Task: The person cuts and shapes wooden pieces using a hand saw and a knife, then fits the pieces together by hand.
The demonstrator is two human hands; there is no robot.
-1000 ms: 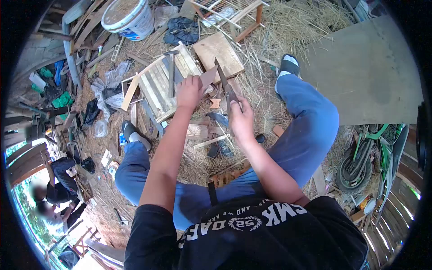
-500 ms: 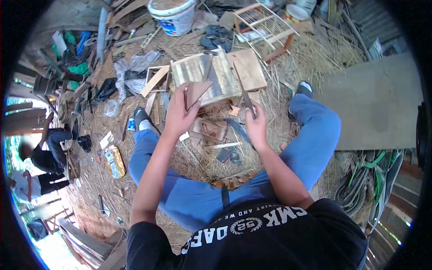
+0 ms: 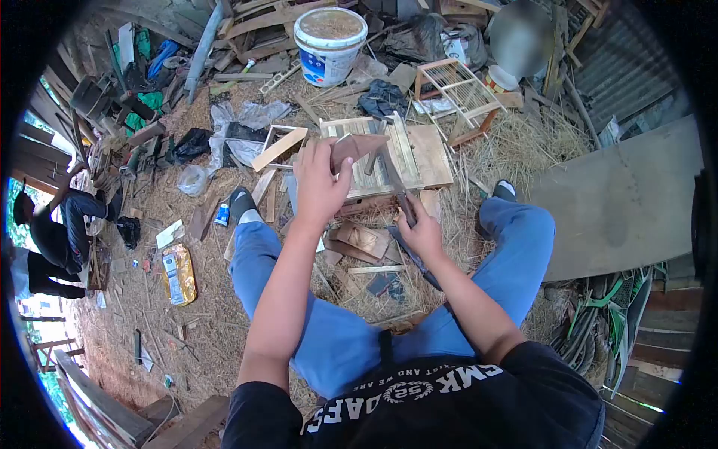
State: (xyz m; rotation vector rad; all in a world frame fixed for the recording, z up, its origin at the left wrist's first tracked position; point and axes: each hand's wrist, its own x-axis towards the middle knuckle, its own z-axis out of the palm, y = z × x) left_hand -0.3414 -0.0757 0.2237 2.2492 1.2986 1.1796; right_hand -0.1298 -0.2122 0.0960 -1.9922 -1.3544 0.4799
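Note:
My left hand (image 3: 321, 182) is closed round a thin brown wood piece (image 3: 359, 147), which it holds up over a low slatted wooden platform (image 3: 374, 173). In my right hand (image 3: 421, 230) is the handle of a long knife (image 3: 395, 178). The blade points up and away, its tip close to the right end of the wood piece. A hammer-like tool lies on the slats, partly hidden behind the wood piece. Below the platform, offcuts (image 3: 359, 239) lie on the straw between my legs.
A white bucket (image 3: 330, 46) stands at the back, beside a wooden rack (image 3: 460, 97). At the right is a large flat board (image 3: 621, 198). A yellow packet (image 3: 179, 275) lies on the ground at left. People (image 3: 56, 232) sit at the far left.
The view has swung, so the scene sits lower and further right. My left hand has turned the wood piece, and the knife has come nearer to it.

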